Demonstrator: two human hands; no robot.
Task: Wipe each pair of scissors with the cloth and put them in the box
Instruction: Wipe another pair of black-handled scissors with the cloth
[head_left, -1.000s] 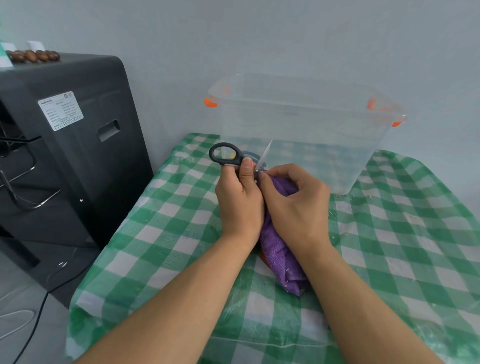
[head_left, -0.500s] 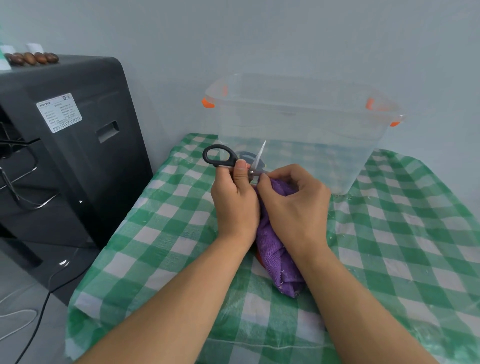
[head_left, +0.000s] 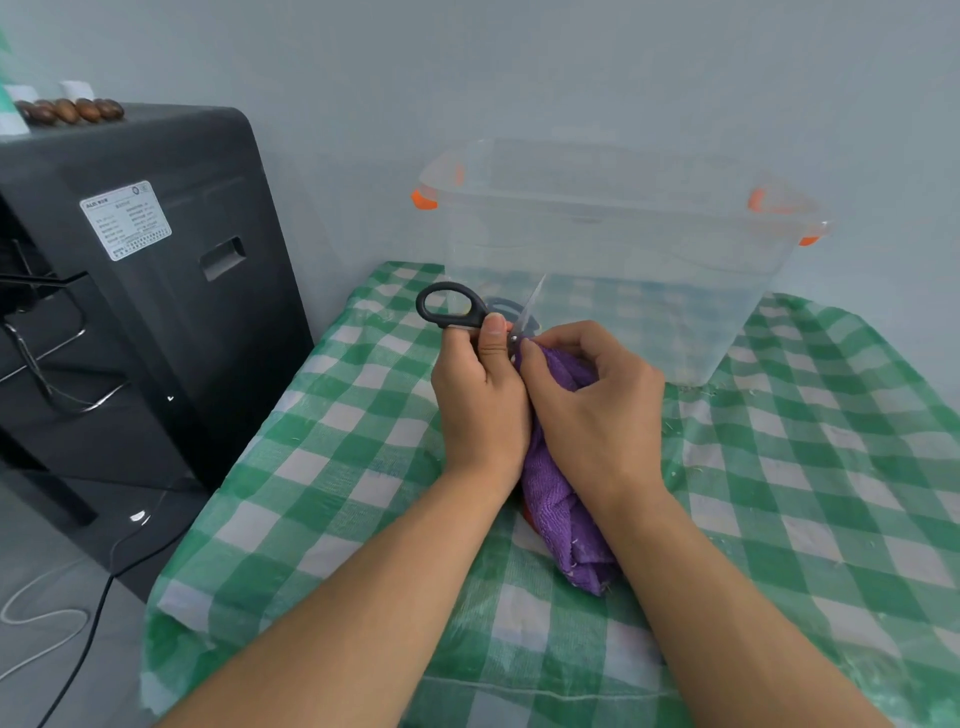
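Black-handled scissors (head_left: 451, 307) are spread open above the table. My left hand (head_left: 480, 400) grips them near the pivot, thumb on the handle, one loop sticking out to the left. One steel blade (head_left: 531, 306) points up toward the box. My right hand (head_left: 592, 410) holds the purple cloth (head_left: 563, 512) bunched against the scissors beside the pivot; the other blade is hidden under cloth and fingers. The clear plastic box (head_left: 613, 249) with orange latches stands just behind my hands. A dark shape shows through its front wall behind the scissors.
The table wears a green and white checked cloth (head_left: 332, 467) and ends at its left edge. A black machine (head_left: 156, 291) stands to the left on the floor, with cables (head_left: 78, 623) trailing below. A grey wall rises right behind the box.
The scissors and my left hand have shifted slightly left and down; the right hand stays on the cloth at the pivot. Otherwise the scene is the same.
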